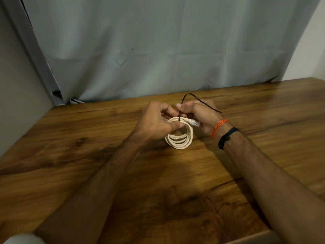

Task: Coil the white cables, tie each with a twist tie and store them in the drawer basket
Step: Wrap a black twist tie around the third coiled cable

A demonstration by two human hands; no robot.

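Two bare forearms reach forward over a wooden desk [88, 164] toward its middle. The left hand [154, 124] grips a coiled white cable [181, 138], thumb curled over the top of the loops, holding the coil tilted up with its lower edge on or just above the desk. The cable's clear plastic connector [196, 123] sticks out to the right at the top of the coil. The right hand [198, 113] pinches a thin black twist tie [182, 103] where it meets the top of the coil; the tie arches up and trails over that hand. The right wrist wears an orange thread [219, 127] and a black band [226, 136]. A pale grey curtain [158, 41] hangs behind the desk.
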